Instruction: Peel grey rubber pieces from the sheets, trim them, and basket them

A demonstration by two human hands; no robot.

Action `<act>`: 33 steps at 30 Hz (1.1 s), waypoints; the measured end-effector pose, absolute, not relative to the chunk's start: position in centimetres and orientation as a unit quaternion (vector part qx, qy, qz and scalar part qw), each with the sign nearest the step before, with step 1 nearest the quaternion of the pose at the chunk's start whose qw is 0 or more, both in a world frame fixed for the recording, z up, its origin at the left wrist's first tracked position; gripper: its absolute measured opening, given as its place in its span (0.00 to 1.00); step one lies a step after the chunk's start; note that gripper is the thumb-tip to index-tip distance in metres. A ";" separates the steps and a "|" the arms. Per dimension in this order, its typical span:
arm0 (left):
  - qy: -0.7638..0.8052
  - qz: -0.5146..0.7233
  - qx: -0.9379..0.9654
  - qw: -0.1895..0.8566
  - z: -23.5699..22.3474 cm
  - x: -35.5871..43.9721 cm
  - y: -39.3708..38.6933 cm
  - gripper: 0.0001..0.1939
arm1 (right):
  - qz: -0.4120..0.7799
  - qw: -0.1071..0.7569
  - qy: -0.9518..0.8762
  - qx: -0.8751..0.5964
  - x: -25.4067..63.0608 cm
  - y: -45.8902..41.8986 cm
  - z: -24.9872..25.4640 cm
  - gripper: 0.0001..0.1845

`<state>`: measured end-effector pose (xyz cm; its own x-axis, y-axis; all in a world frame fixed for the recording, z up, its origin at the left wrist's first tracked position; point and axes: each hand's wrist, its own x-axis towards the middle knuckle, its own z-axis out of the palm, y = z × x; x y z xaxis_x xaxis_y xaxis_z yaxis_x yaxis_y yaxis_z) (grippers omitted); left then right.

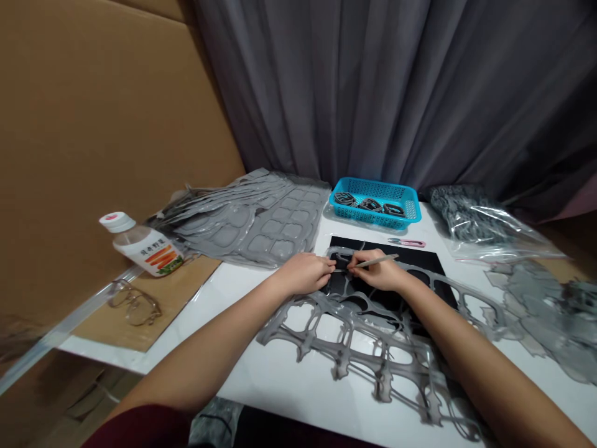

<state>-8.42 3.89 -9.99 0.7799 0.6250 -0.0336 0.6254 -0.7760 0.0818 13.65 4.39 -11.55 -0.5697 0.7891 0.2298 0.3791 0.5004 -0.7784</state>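
Observation:
My right hand (375, 270) is closed round a slim pen-like tool (382, 259), its tip hidden near the fingertips. Facing it from the left, my left hand (308, 272) has its fingers curled together, pressing on the edge of a grey rubbery sheet (342, 348) full of cut-out openings. Part of that sheet lies over a black mat (431, 261), and the rest spreads across the white table towards me. Just behind the mat is a pair of pink-handled thread snips (407, 242).
A blue basket (375, 221) holding several dark ring-shaped pieces stands at the back. Stacked grey sheets (280, 230) lie left of it, a clear bag (471, 218) right. Nearer are grey scraps (541, 305), a bottle (144, 246) and eyeglasses (135, 305) on cardboard.

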 end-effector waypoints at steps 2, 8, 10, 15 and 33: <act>0.321 -0.004 0.947 0.029 -10.0 -8.4 3.9 0.16 | 0.361 0.294 -0.806 -0.365 14.0 4.5 -11.6 0.05; 0.288 -0.017 0.958 -0.012 -9.8 -8.5 3.9 0.19 | 0.377 0.313 -0.786 -0.378 14.1 4.9 -13.0 0.07; 0.283 -0.019 0.959 -0.018 -9.8 -8.6 3.9 0.19 | 0.373 0.314 -0.788 -0.376 13.9 5.0 -13.2 0.06; 0.274 -0.019 0.962 -0.012 -9.8 -8.7 4.0 0.18 | 0.338 0.302 -0.811 -0.369 13.6 4.9 -13.0 0.04; 0.308 0.003 0.951 0.030 -9.6 -9.1 3.8 0.17 | 0.126 0.526 -0.618 -0.570 18.5 11.5 -9.5 0.17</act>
<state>-9.08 3.83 -9.57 0.8109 0.5851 -0.0131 0.5847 -0.8090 0.0594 18.53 11.54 -9.47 0.2039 0.8378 0.5065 0.5728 0.3175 -0.7557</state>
